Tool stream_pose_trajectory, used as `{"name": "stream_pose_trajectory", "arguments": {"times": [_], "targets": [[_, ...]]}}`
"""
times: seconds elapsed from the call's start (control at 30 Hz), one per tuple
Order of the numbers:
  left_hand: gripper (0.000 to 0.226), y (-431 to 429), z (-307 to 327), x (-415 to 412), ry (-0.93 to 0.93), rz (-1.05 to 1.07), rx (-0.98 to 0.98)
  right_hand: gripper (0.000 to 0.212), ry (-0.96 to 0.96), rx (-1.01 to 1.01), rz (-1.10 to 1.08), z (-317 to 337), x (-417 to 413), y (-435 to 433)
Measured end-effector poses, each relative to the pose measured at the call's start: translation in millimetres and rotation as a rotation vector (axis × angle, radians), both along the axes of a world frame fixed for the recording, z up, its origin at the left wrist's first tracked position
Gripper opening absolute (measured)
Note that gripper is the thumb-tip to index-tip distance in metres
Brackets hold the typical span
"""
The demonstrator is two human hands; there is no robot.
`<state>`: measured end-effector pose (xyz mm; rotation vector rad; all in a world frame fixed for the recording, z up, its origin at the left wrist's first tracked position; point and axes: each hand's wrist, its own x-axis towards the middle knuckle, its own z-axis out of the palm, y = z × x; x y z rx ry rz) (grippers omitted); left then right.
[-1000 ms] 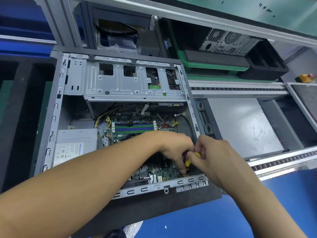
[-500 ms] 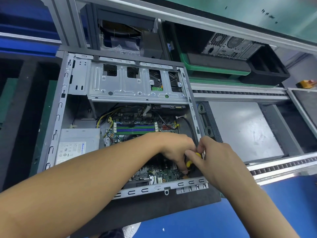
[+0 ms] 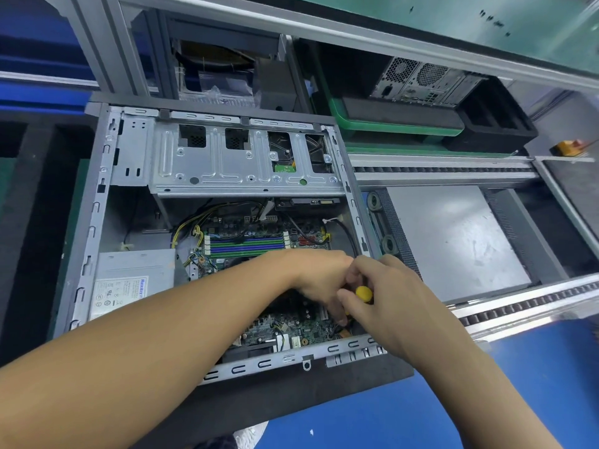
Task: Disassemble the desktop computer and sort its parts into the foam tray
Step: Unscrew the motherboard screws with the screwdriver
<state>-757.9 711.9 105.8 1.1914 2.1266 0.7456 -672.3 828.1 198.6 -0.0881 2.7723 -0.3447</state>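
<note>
Yellow handle: the screwdriver [image 3: 363,293] stands nearly upright between the two hands. Its shaft runs down toward the near right corner of the board [image 3: 291,330], and the tip is hidden.
Right hand: the right hand [image 3: 400,306] is clamped on the handle, with the thumb across its near side and the fingers curled behind it.
Left hand: the left hand [image 3: 319,280] reaches across the case and touches the right one, fingers curled down beside the shaft. I cannot tell whether they pinch the shaft, hold a screw or only steady the tool.
Case: the case [image 3: 97,222] lies open on its side on a dark pad on the tabletop.
Inside: the board is seated low in the case, with cables plugged in along its far edge. The power supply [image 3: 136,277] sits at the left, and the drive cage [image 3: 233,163] spans the far side.
Foam tray: the foam tray [image 3: 35,196] is dark and cut into pockets. It lies just left of the case, well apart from both hands.
Step in hand: this looks like work on a board screw at the near right corner. The task seems to be in its early or middle part, since the main parts sit inside the case.
Next move: the tool should stay square on the screw head while it turns, so it does not slip onto the board. The loose screw then has to be caught before it drops under the board. Any other screws and the cables come after that, then the board can be lifted out to the tray.
</note>
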Motion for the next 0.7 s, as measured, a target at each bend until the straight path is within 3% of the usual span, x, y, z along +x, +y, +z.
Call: {"name": "stream_pose_trajectory", "arguments": {"times": [0.17,0.3,0.47,0.57,0.7], "targets": [[0.033,1.2,-0.1,-1.3,0.020,-0.030,-0.015,0.025,0.074,0.199,-0.040,-6.9,-1.5,-1.2],[0.035,0.1,-2.9,-1.8,-0.038,0.009,-0.002,0.005,-0.013,0.116,0.040,-0.7,-4.7,-0.5],[0.025,0.1,-5.9,-2.1,-0.084,0.034,0.002,0.021,-0.172,0.070,0.131,7.4,-6.0,0.7],[0.027,0.5,-6.2,-1.0,-0.092,0.041,0.006,0.005,-0.105,0.035,0.102,5.8,-4.5,-0.3],[0.034,1.8,-2.1,-0.4,-0.032,0.005,-0.009,0.030,0.031,0.170,0.025,0.6,-3.9,-1.6]]}}
